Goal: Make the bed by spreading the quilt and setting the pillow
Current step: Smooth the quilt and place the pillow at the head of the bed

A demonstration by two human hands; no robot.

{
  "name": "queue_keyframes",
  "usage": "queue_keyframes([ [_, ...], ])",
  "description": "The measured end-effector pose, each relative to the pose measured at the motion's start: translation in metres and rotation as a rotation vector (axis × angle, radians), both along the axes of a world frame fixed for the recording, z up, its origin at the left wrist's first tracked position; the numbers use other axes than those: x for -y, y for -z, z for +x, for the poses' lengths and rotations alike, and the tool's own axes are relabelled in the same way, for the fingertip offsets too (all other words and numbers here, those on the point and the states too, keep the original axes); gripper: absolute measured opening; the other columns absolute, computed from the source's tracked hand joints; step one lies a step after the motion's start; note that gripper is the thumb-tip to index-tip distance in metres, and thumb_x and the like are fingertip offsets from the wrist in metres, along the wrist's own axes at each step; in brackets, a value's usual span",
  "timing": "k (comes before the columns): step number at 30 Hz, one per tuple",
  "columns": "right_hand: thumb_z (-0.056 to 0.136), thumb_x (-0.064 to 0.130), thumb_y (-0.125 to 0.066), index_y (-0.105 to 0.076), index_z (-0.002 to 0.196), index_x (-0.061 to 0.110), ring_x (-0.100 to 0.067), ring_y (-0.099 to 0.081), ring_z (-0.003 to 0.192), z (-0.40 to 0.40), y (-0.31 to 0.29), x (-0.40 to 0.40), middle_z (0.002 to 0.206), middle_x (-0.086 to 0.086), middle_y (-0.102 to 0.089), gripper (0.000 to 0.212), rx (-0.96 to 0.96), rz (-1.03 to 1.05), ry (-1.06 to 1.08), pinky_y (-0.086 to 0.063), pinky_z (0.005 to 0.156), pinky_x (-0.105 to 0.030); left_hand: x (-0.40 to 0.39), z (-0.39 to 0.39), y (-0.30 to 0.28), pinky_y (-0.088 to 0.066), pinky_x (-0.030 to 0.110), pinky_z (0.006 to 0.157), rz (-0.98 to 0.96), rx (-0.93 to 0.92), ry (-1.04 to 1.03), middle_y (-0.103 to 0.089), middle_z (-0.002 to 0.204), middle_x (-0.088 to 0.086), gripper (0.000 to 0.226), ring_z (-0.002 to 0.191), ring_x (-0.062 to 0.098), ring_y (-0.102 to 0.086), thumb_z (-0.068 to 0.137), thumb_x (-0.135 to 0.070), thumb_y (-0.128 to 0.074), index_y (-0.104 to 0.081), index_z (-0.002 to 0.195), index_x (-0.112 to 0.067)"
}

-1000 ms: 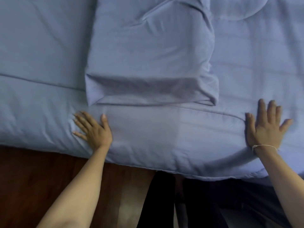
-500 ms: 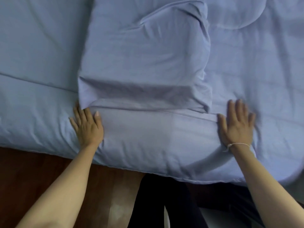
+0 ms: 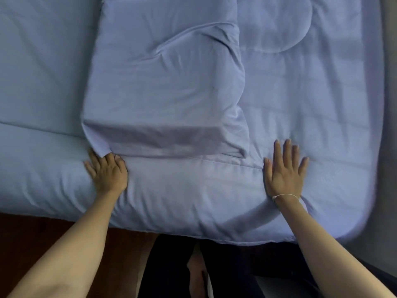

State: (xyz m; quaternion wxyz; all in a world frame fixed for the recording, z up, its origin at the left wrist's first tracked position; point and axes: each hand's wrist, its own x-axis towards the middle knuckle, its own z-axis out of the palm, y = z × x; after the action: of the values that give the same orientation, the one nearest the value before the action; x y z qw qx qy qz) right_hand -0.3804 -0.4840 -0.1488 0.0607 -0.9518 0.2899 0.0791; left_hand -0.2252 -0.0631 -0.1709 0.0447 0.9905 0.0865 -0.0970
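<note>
Soft blue quilt (image 3: pixel 300 104) is pressed flat by the right hand (image 3: pixel 283 171); pillow (image 3: pixel 163 93) corner is pinched by the left hand (image 3: pixel 107 171).

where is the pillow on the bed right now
In the head view the blue fabric pillow lies centre-left on the blue quilt, its near corner touching the left hand.

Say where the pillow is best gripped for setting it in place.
Probably the pillow's two near corners, from the bedside. The loose cover flap by the left hand offers a pinch grip; the right hand lies flat on the quilt, apart from it.
</note>
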Motion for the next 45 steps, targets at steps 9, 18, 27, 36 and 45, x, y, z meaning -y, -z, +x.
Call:
queue_keyframes([
  [9,0.097,0.037,-0.021,-0.023,0.148,0.003,-0.028,-0.020,0.145,0.010,0.001,-0.038,0.156,-0.014,-0.022,0.061,0.104,0.044,-0.015,-0.014,0.116,-0.051,0.064,-0.052,-0.010,-0.019,0.052,0.114,-0.076,0.087,0.304,-0.040,0.137,0.037,0.059,0.131,0.047,-0.037,0.094,-0.028,-0.029,-0.039,0.132,0.016],
  [18,0.098,0.039,-0.019,-0.026,0.148,0.009,-0.023,-0.011,0.147,0.020,0.008,-0.086,0.159,-0.007,-0.014,0.059,0.034,0.040,-0.045,-0.004,0.120,-0.045,0.086,-0.052,-0.015,-0.023,0.045,0.114,-0.096,0.056,0.919,-0.033,0.152,0.014,0.059,0.141,0.028,-0.027,0.094,-0.035,-0.036,-0.032,0.145,-0.005],
  [27,0.085,0.047,-0.042,-0.055,0.125,0.009,-0.035,-0.056,0.113,0.055,-0.065,-0.081,0.121,-0.014,-0.063,0.056,0.480,0.436,0.312,-0.041,0.095,-0.038,0.023,0.004,-0.074,-0.039,0.041,0.091,-0.478,0.498,0.779,-0.062,0.106,0.011,0.022,0.096,0.031,-0.058,0.094,-0.021,-0.049,-0.061,0.111,-0.015],
  [36,0.073,0.077,-0.047,-0.055,0.117,0.008,-0.035,-0.053,0.112,0.178,-0.093,-0.115,0.118,-0.015,-0.060,0.082,-0.031,0.659,0.457,-0.044,0.093,-0.044,0.052,0.137,-0.128,-0.014,0.059,0.110,-0.378,0.047,-0.118,-0.047,0.137,0.020,0.082,0.126,0.038,-0.045,0.080,-0.058,-0.060,-0.036,0.137,-0.005],
  [45,0.090,0.054,-0.049,-0.058,0.113,0.003,-0.039,-0.057,0.108,0.156,-0.119,-0.129,0.117,-0.022,-0.062,0.057,-0.097,0.438,0.284,-0.044,0.088,-0.038,0.040,0.121,-0.138,-0.031,0.042,0.094,-0.284,0.098,0.050,-0.066,0.104,0.023,0.037,0.095,0.038,-0.061,0.086,-0.035,-0.061,-0.053,0.100,-0.002],
])
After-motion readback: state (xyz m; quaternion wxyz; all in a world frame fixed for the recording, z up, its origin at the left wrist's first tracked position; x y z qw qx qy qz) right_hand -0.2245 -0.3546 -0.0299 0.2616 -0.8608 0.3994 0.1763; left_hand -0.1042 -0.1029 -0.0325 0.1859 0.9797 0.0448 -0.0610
